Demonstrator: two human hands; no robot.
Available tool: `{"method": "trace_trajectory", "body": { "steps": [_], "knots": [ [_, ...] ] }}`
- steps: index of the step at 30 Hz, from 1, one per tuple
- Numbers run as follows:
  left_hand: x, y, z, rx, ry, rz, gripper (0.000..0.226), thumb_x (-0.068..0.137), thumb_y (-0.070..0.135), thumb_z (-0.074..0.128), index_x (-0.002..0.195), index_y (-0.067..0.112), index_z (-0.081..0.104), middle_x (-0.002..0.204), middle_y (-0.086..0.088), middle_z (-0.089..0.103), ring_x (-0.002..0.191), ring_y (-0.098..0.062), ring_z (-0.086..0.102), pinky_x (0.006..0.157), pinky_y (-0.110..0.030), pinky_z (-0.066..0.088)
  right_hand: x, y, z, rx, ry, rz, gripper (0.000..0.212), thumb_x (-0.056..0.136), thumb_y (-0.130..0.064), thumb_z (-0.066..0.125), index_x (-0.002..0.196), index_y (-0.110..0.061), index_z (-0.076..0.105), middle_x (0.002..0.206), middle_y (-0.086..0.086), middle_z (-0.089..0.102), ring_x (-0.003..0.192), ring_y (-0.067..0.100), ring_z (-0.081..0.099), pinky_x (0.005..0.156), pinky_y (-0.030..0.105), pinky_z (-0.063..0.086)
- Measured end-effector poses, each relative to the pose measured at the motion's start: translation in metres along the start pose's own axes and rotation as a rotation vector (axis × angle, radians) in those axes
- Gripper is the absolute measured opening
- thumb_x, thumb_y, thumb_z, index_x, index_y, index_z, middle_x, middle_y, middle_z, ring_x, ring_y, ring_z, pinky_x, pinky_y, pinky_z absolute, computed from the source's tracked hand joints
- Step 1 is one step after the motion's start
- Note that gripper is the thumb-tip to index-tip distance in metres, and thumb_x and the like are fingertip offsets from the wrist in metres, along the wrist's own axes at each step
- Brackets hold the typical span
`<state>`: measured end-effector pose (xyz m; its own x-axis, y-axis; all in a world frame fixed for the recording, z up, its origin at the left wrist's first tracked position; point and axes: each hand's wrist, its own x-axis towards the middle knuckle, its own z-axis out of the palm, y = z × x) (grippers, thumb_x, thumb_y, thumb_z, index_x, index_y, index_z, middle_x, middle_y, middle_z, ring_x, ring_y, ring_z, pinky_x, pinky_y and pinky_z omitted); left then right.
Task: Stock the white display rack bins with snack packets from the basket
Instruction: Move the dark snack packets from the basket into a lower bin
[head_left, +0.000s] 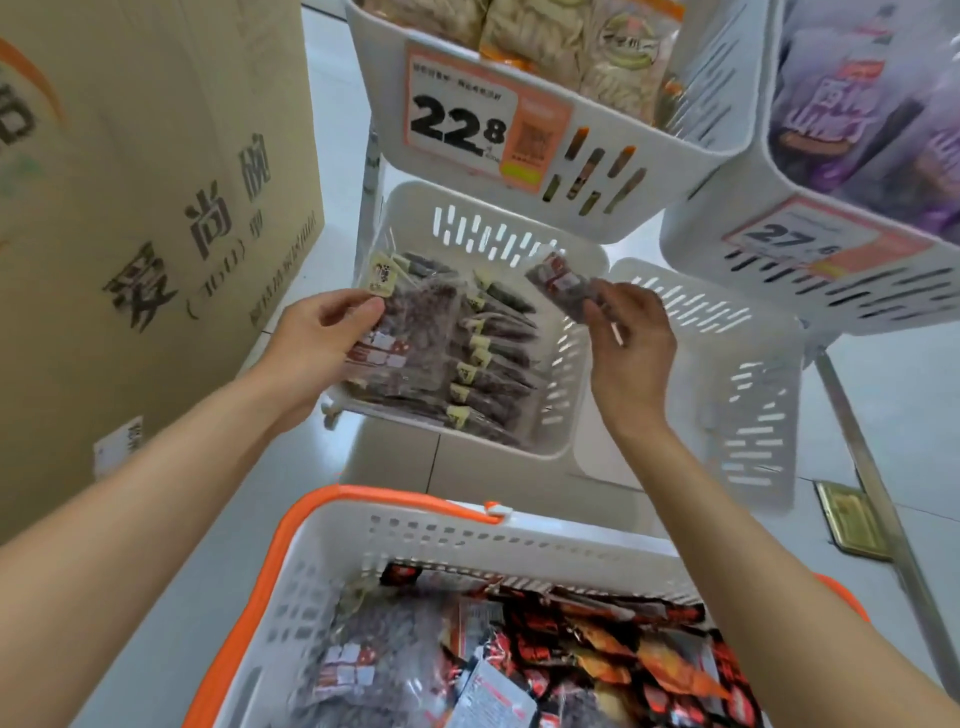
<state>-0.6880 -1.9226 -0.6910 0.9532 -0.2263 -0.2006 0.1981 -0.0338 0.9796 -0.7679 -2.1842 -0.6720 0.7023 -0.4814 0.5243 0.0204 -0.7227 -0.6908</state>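
At 6 o'clock, nearest the camera, the orange-rimmed basket (395, 501) stands on the floor, still well filled with red-and-black snack packets (571, 660) and a clear bag of dark pieces.

Both bare forearms reach forward over it, hands well apart. The left hand (324, 338), at 9 o'clock, has thumb on top and fingers curled under the left edge of a large packet (410, 332), which lies tilted on the stock in the low bin (457, 447). The right hand (631, 348), at 3 o'clock, wrist bent and fingers pointing down toward the bin, pinches a small packet (561, 288) by its lower end above the bin's far right corner.

These packets look light and limp, with slick film. They are probably best held by a sealed edge or a corner, since a squeeze in the middle could crush the contents.

In the bin a row of packets (483, 374) already stands on edge. Just beside it at 3 o'clock an empty bin (748, 395) waits.

Farther off, at 12 o'clock, an upper bin (613, 171) carries a price tag (462, 124). At 2 o'clock are purple packets (852, 104), and at 10 o'clock a cardboard box (156, 208).
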Motion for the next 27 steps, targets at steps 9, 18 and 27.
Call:
{"method": "trace_trajectory", "body": {
  "steps": [9, 18, 27],
  "knots": [
    [0.021, -0.02, -0.012, 0.013, 0.0, 0.001, 0.015, 0.099, 0.021, 0.057, 0.102, 0.018, 0.071, 0.104, -0.01, 0.073, 0.09, -0.02, 0.068, 0.095, -0.041, 0.053, 0.053, 0.025, 0.086, -0.159, -0.527, 0.075, 0.029, 0.101, -0.021, 0.054, 0.121, -0.005, 0.067, 0.129, 0.02, 0.059, 0.121, 0.03, 0.053, 0.093, 0.021, 0.036],
    [0.024, -0.003, -0.003, 0.101, -0.202, 0.096, 0.02, 0.098, 0.024, 0.057, 0.114, 0.018, 0.066, 0.102, 0.004, 0.072, 0.098, -0.013, 0.067, 0.09, -0.026, 0.05, 0.023, -0.05, 0.066, 0.206, -0.903, 0.095, 0.053, 0.082, -0.038, 0.076, 0.13, -0.035, 0.054, 0.123, -0.019, 0.059, 0.11, -0.002, 0.056, 0.098, 0.029, 0.052],
    [0.057, -0.031, -0.012, 0.626, -0.058, 0.173, 0.102, 0.076, 0.064, 0.064, 0.157, 0.036, 0.01, 0.165, 0.01, 0.01, 0.152, -0.021, 0.011, 0.121, -0.051, 0.017, 0.047, -0.02, 0.102, -0.07, -0.302, -0.333, 0.039, 0.09, -0.012, 0.067, 0.128, -0.008, 0.06, 0.125, 0.009, 0.064, 0.11, 0.018, 0.06, 0.095, 0.02, 0.044]
  ]
}}
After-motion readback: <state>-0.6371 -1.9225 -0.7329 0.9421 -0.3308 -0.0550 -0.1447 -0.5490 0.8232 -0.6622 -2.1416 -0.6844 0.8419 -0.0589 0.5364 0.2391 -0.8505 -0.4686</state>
